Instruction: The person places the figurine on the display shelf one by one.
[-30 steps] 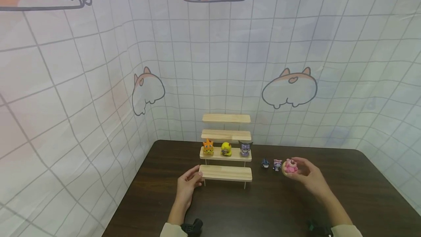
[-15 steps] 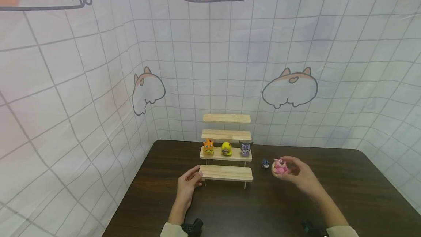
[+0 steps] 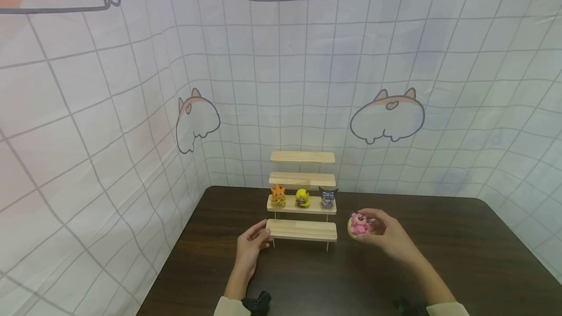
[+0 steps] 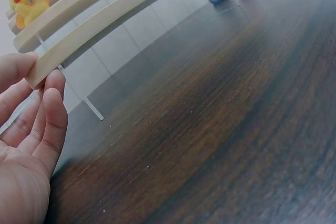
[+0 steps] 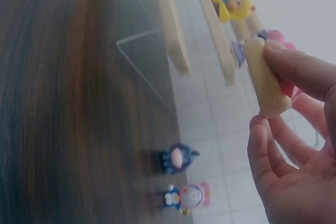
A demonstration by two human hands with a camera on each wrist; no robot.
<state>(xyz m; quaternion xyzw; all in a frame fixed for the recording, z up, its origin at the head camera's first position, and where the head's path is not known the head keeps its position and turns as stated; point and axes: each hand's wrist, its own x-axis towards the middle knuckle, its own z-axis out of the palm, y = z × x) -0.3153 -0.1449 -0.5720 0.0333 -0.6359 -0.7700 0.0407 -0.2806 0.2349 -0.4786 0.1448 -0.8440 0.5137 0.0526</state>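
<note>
One pink, cream-backed bear figurine (image 3: 360, 224), pinched by the right hand (image 3: 395, 243), has moved nearer, to four o'clock of the pale wooden four-tier stand (image 3: 302, 179), whose lowest tier (image 3: 303, 229) the left hand (image 3: 249, 247) grips at nine o'clock.

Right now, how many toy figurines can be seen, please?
6: an orange-topped figurine, a yellow one and a purple one on the second-lowest board; a pink one in the right hand; a blue-grey one and a pink-eared one on the table. Others may be hidden.

Fingers (image 5: 291, 142) hold a pale-based pink figurine (image 5: 267, 83) — a blue figurine (image 5: 178, 158) stands on the dark table (image 5: 73, 108).
</note>
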